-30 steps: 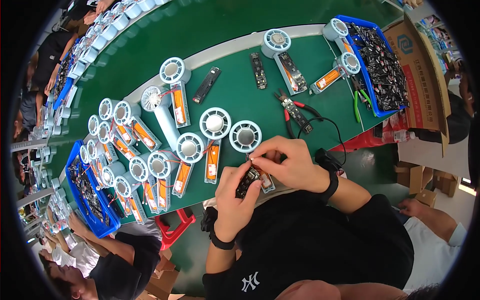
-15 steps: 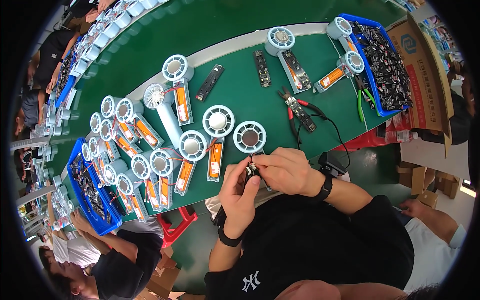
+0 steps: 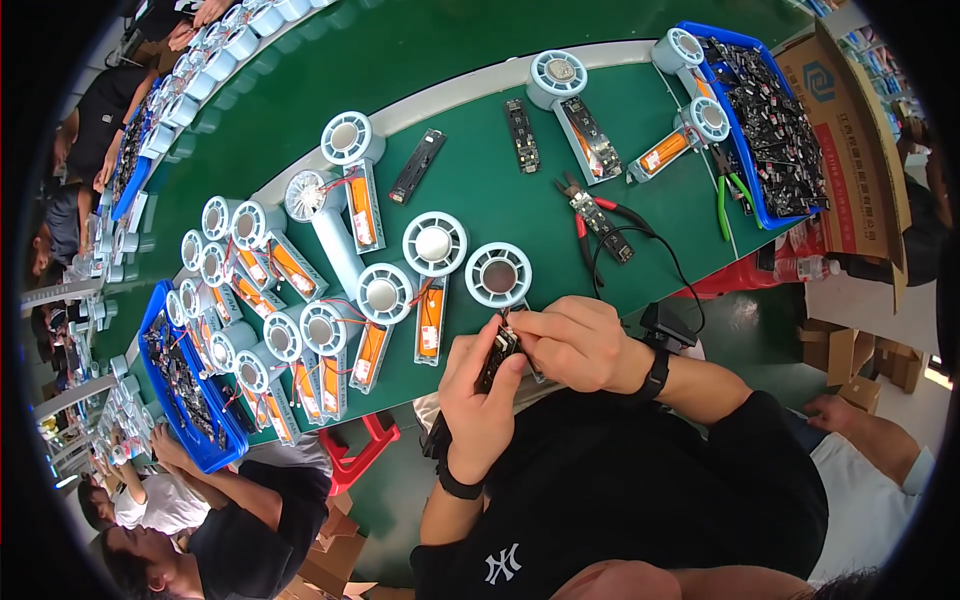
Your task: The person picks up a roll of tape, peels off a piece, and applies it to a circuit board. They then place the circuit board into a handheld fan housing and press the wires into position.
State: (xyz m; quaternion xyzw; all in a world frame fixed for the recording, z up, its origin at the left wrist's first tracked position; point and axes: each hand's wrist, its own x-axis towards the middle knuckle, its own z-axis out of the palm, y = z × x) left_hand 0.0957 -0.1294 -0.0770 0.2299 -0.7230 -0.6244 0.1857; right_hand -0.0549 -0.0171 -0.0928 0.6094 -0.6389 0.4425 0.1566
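My left hand (image 3: pixel 474 405) is closed round a small dark circuit board (image 3: pixel 497 362), held at a slant close to the table's near edge. At its upper end the fingertips of my right hand (image 3: pixel 575 345) are pinched together; what lies between them is too small to make out. Just beyond my fingers stands a light-blue handheld fan (image 3: pixel 499 275) with a round grille, its handle partly hidden behind my right hand. To its left another fan head (image 3: pixel 435 243) has an orange battery (image 3: pixel 430 322) in its open handle.
Many open fans with orange batteries crowd the left of the green table (image 3: pixel 470 120). Blue trays of boards stand at the left (image 3: pixel 215 455) and right (image 3: pixel 765 130). Red-handled pliers (image 3: pixel 583 235) lie under a board, green-handled pliers (image 3: pixel 722 205) beside the right tray. Co-workers sit nearby.
The circuit board in my left hand has turned slightly, and more of its face shows. My right fingers stay pinched at its upper end. The view has shifted slightly.
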